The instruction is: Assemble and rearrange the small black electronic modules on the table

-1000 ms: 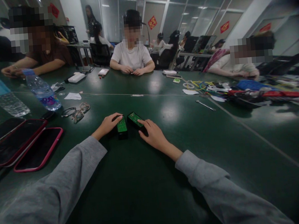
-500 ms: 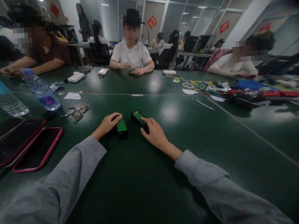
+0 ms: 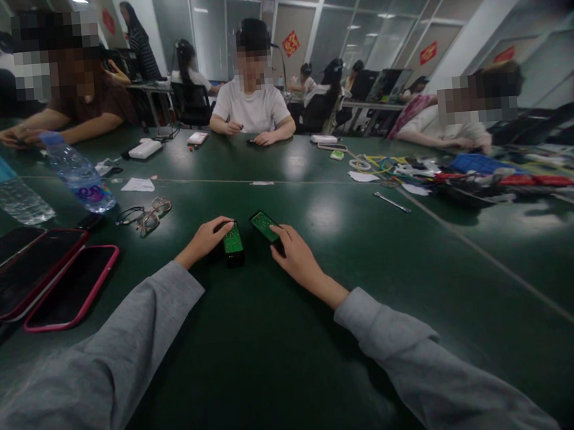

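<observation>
Two small black cases, each showing a green circuit board on top, are in front of me on the dark green table. My left hand [image 3: 205,241] is closed on the left circuit board case [image 3: 233,244] from its left side, the thumb and fingers near its far end. The right circuit board case [image 3: 262,224] lies at a slant a short gap away. Closed on its near right end is my right hand [image 3: 297,255], with a finger over the board. The undersides of both cases and some fingertips are hidden.
Phones, among them one with a pink rim [image 3: 74,288], lie at left. Behind them stand two water bottles, one with a purple label [image 3: 86,184], beside eyeglasses [image 3: 154,215]. To the right are a wrench [image 3: 391,202] and a cable heap [image 3: 487,176]. Other people sit around the table.
The right circuit board case has tilted a little in my right hand and shifted slightly left. My left hand and its case look nearly still. A standing person in the background has moved left.
</observation>
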Demonstrator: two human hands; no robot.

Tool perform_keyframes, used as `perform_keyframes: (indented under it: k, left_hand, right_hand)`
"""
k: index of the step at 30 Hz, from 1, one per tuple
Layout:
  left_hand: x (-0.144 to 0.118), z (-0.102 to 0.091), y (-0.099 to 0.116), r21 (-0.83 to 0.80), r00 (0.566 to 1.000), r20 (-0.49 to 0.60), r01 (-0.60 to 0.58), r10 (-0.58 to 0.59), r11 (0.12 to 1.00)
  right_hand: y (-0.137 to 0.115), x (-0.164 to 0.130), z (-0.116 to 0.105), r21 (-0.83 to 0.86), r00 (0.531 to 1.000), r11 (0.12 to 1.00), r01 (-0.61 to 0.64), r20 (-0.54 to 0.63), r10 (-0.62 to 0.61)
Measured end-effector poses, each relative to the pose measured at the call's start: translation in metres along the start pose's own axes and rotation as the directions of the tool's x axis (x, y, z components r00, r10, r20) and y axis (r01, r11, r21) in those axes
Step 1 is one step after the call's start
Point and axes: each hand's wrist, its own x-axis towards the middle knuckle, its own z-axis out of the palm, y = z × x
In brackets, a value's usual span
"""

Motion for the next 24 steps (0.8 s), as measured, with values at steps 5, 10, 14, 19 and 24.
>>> perform_keyframes:
  k: [5, 10, 14, 19, 24]
  left_hand:
    - [0.0, 0.0, 0.0, 0.0, 1.0, 0.005, 0.001, -0.001, 1.0]
    - [0.001, 0.001, -0.002, 0.001, 1.0, -0.01, -0.007, 0.007, 1.0]
    - [0.0, 0.0, -0.001, 0.011, 1.0, -0.006, -0.008, 0.008, 1.0]
    - [0.0, -0.001, 0.001, 0.008, 1.0, 0.006, 0.004, -0.004, 1.0]
    - [0.001, 0.0, -0.001, 0.005, 1.0, 0.008, 0.006, -0.006, 1.0]
  right_hand:
    - [-0.004, 0.001, -0.003, -0.081, 0.996, 0.994, 0.077, 0.055, -0.073]
    - [-0.003, 0.001, -0.004, -0.042, 0.999, 0.999, 0.031, 0.024, -0.03]
    - [0.001, 0.0, -0.001, 0.029, 0.999, 0.999, -0.032, 0.016, 0.032]
    - [0.005, 0.0, 0.001, 0.057, 0.998, 0.997, -0.06, 0.026, 0.059]
    - [0.008, 0.0, 0.003, 0.07, 0.998, 0.996, -0.056, 0.027, 0.054]
